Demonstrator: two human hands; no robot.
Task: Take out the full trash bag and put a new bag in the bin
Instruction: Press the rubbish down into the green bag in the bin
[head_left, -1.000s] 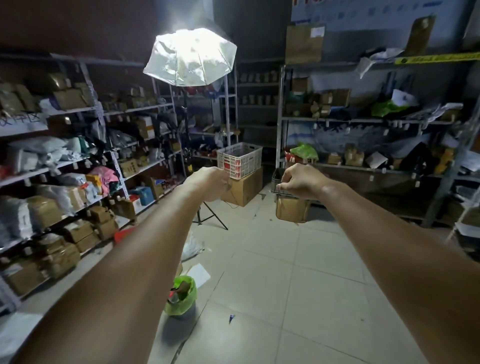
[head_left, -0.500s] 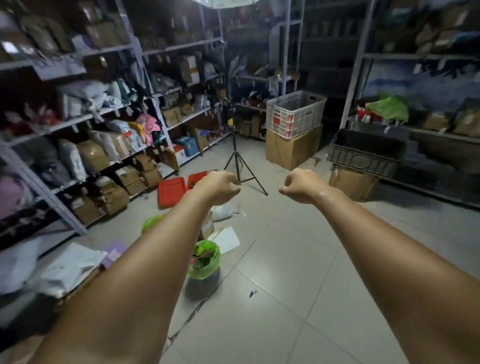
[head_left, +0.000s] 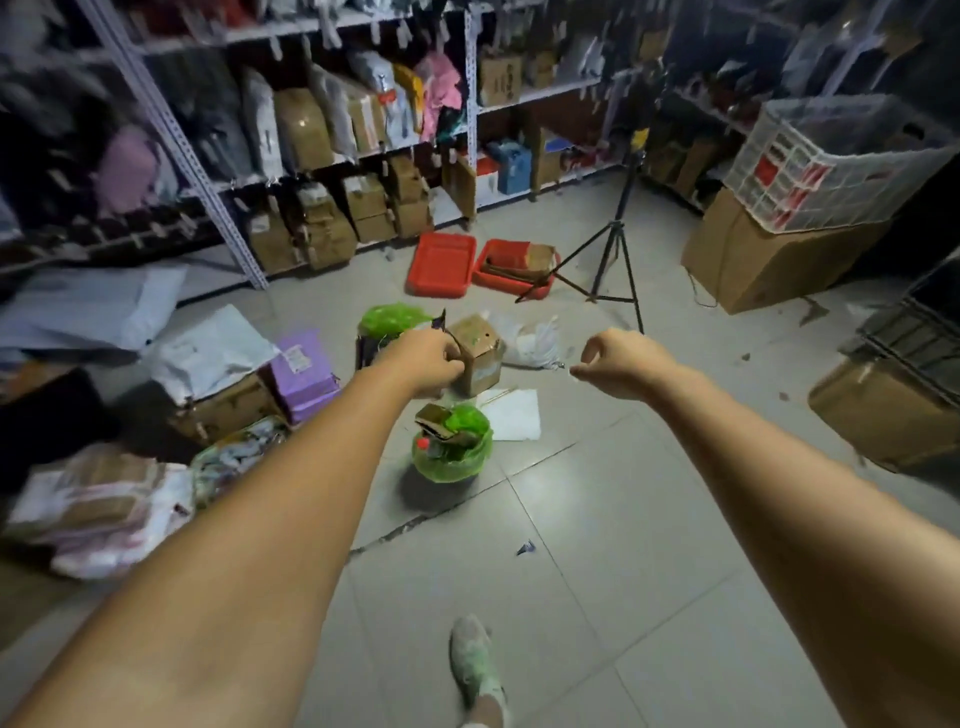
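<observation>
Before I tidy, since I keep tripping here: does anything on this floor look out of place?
The green-bagged bin is overfull, cardboard poking above its rim. A white paper sheet lies loose beside it, and a dark scrap sits on the tiles nearer you.

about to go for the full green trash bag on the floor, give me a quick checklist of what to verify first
1. Hands free: ok. The left hand and right hand are curled and hold nothing that I can see.
2. Bag full: ok. The green trash bag is stuffed, with cardboard sticking out of the top.
3. Hands on the bag: not ok. Neither hand touches it.
4. Footing: ok. Flat floor tiles lie between the shoe and the bag.
5. New bag ready: cannot tell. No spare one shows plainly.
</observation>
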